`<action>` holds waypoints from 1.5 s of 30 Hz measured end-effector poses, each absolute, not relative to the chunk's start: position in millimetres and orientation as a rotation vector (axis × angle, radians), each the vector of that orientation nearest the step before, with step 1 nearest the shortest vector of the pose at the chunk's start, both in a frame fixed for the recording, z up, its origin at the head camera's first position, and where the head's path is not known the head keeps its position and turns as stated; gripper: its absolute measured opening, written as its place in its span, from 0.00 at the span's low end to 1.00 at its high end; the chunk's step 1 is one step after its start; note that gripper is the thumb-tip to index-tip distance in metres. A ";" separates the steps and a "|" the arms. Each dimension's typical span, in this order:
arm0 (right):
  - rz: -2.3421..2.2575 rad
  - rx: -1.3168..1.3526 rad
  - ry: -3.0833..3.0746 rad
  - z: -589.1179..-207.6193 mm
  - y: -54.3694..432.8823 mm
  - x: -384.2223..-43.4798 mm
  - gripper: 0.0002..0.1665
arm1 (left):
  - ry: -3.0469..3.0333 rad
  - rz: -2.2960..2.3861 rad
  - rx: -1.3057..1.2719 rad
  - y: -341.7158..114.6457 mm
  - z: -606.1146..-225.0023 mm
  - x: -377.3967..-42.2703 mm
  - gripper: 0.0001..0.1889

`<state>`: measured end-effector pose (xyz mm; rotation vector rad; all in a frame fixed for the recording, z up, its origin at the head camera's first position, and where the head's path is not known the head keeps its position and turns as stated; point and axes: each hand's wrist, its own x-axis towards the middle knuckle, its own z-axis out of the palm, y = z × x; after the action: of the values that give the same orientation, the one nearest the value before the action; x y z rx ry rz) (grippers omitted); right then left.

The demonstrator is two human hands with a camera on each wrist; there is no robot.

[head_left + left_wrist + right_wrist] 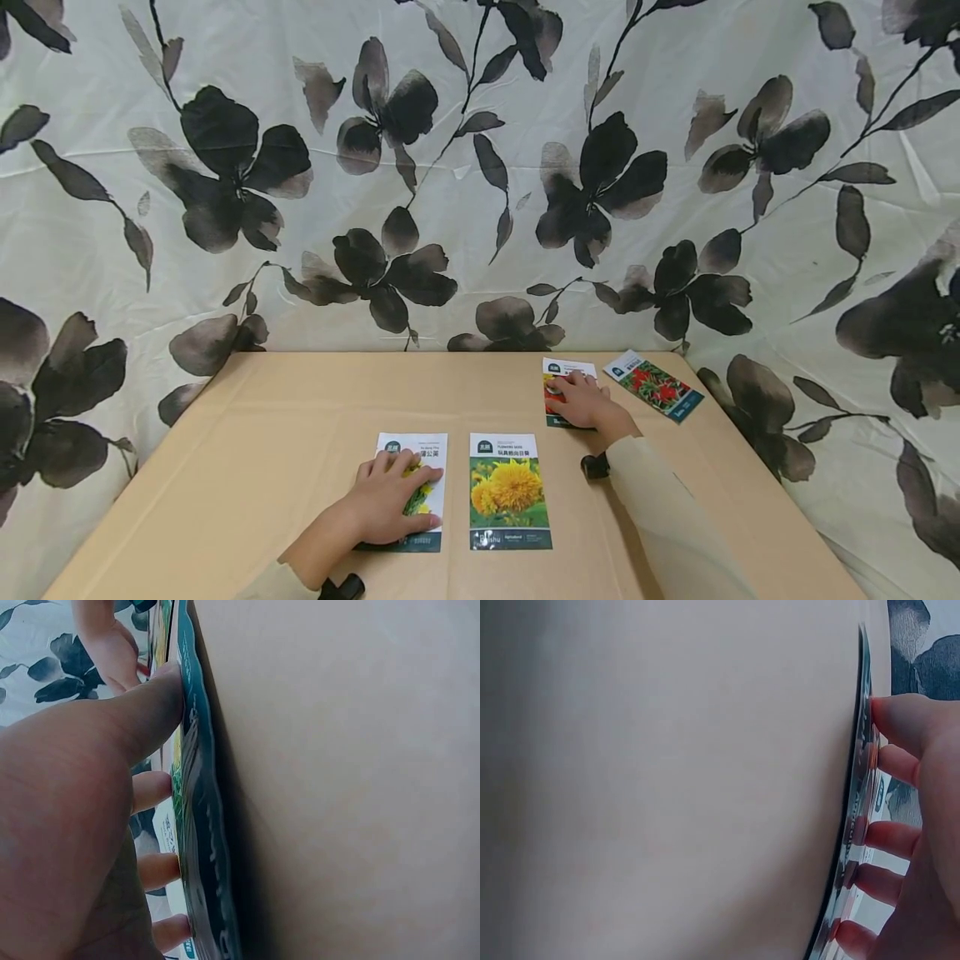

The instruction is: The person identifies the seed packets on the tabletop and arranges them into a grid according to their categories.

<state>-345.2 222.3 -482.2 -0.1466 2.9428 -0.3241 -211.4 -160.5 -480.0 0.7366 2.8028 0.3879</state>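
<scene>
A person's left hand (393, 498) rested, fingers spread and gripping nothing, on a flat, rectangular yellow-flower seed packet (420, 500) with a white header and dark teal foot, while the right hand (588, 404), its fingers loosely extended rather than clenched, touched a similar white-topped packet with a red picture (570, 367) near the far edge of a pale tan, smooth-surfaced table (300, 417). A sideways push by the right hand could have driven that packet against, or under, the slanted red-flower packet (654, 386) just beside it, and too long a forward shove might have sent either over the edge close by. On the near side, a dragging left palm risked skewing its packet into the upright golden-bloom packet (512, 492), which lay untouched between the two hands. The thin, light sleeves seemed likely to slip or crease under uneven pressure: the left wrist view showed a rippled teal border, its rim casting a shadow on the tabletop, and the right wrist view a bowed, glossy edge that mirrored the fingertips. Behind hung a softly wrinkled white cloth (480, 200) printed with smoky black flowers; a cream fabric sleeve (660, 500) covered the right forearm.
</scene>
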 end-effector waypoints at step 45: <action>-0.292 -0.212 2.937 -480.5 186.8 -349.9 0.34 | 2.812 0.385 0.735 -159.5 -477.6 -208.1 0.37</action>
<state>-349.9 186.8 -480.5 -0.2124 2.9368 -0.2924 -208.1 -159.5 -477.6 0.7350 2.8123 0.3846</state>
